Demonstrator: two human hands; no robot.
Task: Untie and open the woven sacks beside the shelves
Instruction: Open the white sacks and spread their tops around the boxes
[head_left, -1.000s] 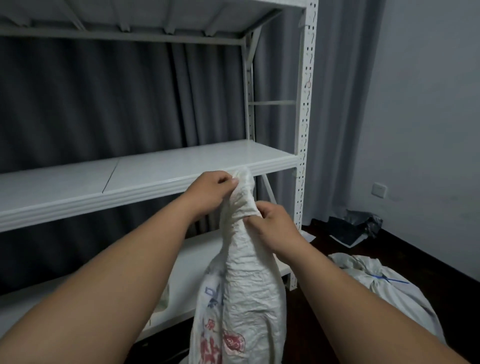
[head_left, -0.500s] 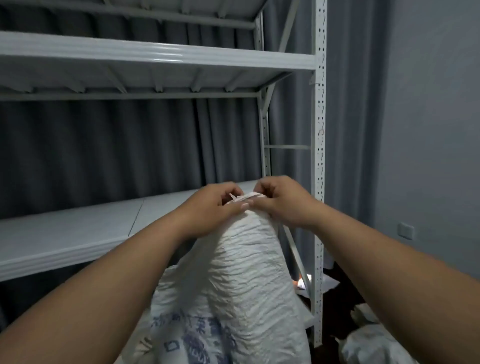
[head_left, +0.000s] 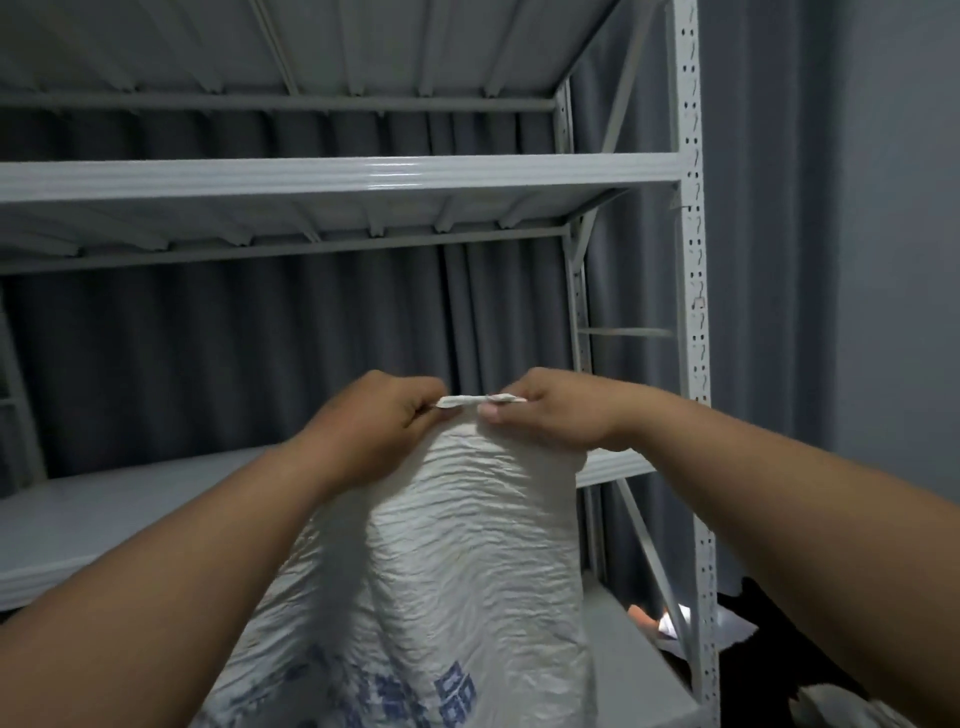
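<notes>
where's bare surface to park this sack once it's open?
The lower shelf deck, between the left forearm and the curtain, shows bare. The deck right of the woven sack, up to the perforated post, is a narrow strip. The floor beyond that post is crowded with a dark bag and another sack.

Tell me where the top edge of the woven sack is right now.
Centre of the head view: the sack's top edge is stretched between the left hand and right hand, before the grey curtain.

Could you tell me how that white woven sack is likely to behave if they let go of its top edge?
The sack looks floppy: its cloth is creased and hangs from the left hand and right hand. Released, the top would probably slump. It seems light, held by pinches alone.
</notes>
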